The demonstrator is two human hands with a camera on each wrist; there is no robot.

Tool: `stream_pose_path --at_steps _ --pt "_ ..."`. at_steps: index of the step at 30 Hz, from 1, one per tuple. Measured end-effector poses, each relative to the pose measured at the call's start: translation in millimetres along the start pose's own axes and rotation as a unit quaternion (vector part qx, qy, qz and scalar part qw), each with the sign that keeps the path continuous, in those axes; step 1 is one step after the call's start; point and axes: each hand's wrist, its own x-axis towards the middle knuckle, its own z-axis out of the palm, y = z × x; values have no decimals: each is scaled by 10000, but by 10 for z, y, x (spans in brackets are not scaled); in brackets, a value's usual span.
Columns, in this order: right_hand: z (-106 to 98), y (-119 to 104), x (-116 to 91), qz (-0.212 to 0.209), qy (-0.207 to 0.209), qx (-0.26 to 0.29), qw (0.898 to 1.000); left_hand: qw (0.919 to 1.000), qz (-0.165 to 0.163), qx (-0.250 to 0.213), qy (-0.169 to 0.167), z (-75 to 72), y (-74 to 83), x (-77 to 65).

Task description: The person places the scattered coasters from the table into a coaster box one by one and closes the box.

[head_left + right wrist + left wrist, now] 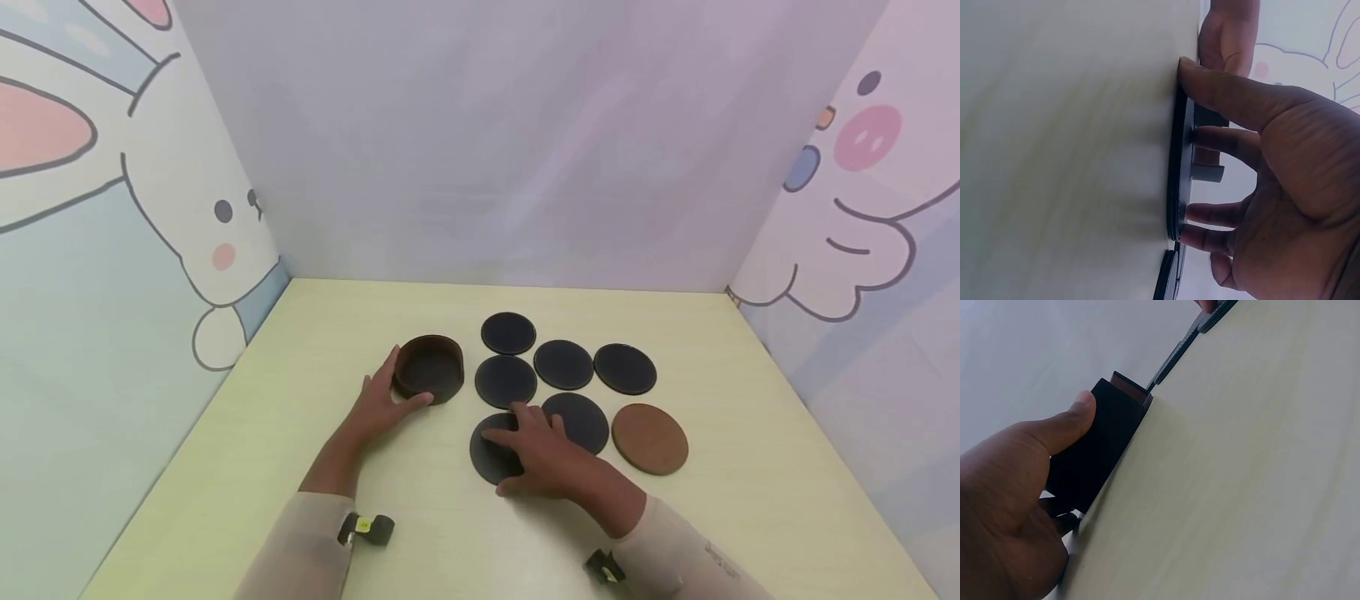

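Observation:
My left hand [377, 408] holds a dark round coaster holder [447, 390], its thumb on the near side and its fingers around the left. In the left wrist view the holder's black outer wall [1100, 440] stands on the table, with a brown inside showing at its opening. My right hand [546, 454] spans a black round coaster [486, 460], thumb at the near edge and fingers on its top and far edge. The right wrist view shows this coaster [1179, 169] edge-on between thumb and fingers; whether it is lifted I cannot tell.
Several more black coasters [564, 364] lie flat in loose rows behind and right of my right hand. A brown coaster [650, 439] lies at the right. Cartoon-printed panels [217, 167] and a plain back wall [480, 167] enclose the pale table [420, 533].

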Motion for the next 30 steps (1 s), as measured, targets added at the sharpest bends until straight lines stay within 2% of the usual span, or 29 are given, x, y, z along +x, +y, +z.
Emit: stream_pose_path --at_steps 13,22,30 --pt "-5 -65 53 -170 267 -700 9970 10000 16 -4 -3 -2 7 -17" --pt "-45 -88 70 -179 363 -650 9971 10000 1 -27 23 -8 36 -30" --pt "-88 -74 104 -223 644 -583 9960 10000 -87 -15 28 4 13 -27"
